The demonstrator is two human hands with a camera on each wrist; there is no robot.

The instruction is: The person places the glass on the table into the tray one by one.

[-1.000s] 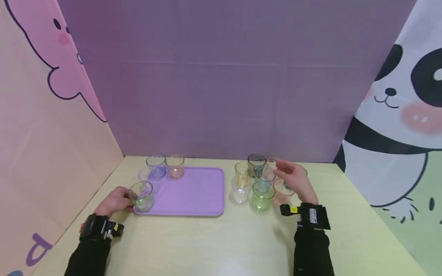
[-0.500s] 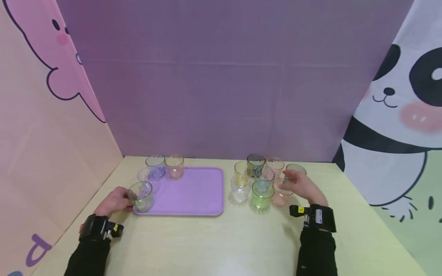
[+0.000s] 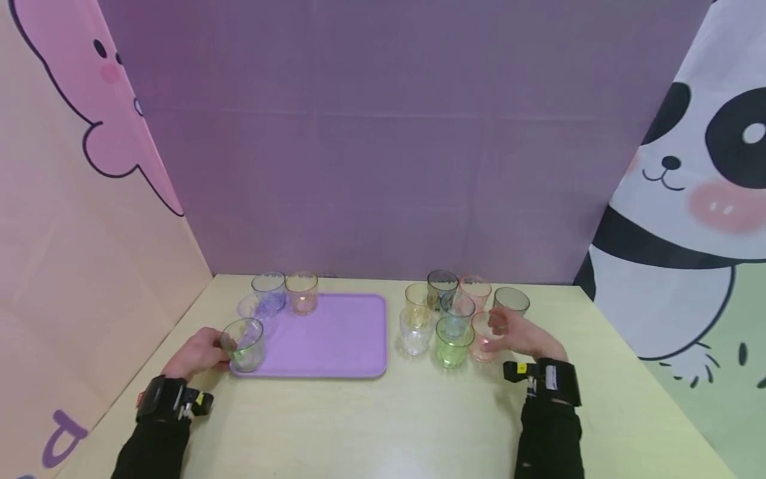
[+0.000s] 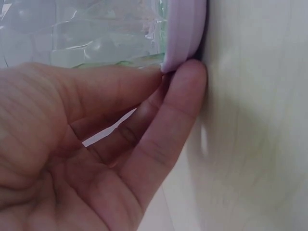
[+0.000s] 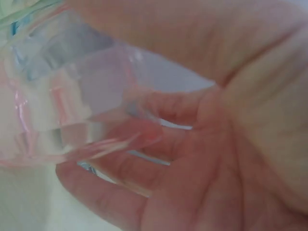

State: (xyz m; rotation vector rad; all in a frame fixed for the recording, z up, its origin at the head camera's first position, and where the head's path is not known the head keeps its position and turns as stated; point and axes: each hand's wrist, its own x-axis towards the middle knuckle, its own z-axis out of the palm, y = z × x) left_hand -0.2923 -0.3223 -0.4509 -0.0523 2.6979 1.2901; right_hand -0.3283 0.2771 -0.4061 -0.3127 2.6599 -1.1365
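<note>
My left hand [image 3: 197, 352] is at the near left corner of the purple tray [image 3: 335, 362]. In the left wrist view, thumb and fingers [image 4: 185, 91] pinch the tray's rim [image 4: 185, 33], right beside a green-tinted glass [image 3: 244, 349] standing on that corner. On the right, my right hand [image 3: 526, 336] has thumb and fingers curled round a pink glass [image 3: 483, 342] at the near right of a group. The right wrist view shows this pink glass [image 5: 62, 110] between the thumb and the fingers [image 5: 101, 192], somewhat blurred.
Blue [image 3: 269, 293], amber [image 3: 302, 293] and pale purple [image 3: 250, 306] glasses stand at the tray's left side. The right group includes green [image 3: 453, 349], clear [image 3: 415, 339], yellow [image 3: 417, 299], dark [image 3: 443, 283], blue [image 3: 458, 309], another pink [image 3: 477, 286] and smoky [image 3: 512, 301] glasses.
My right hand has come down from above the back of the right group, toward the near right, and now grips the near pink glass. The left hand stays at the tray corner.
</note>
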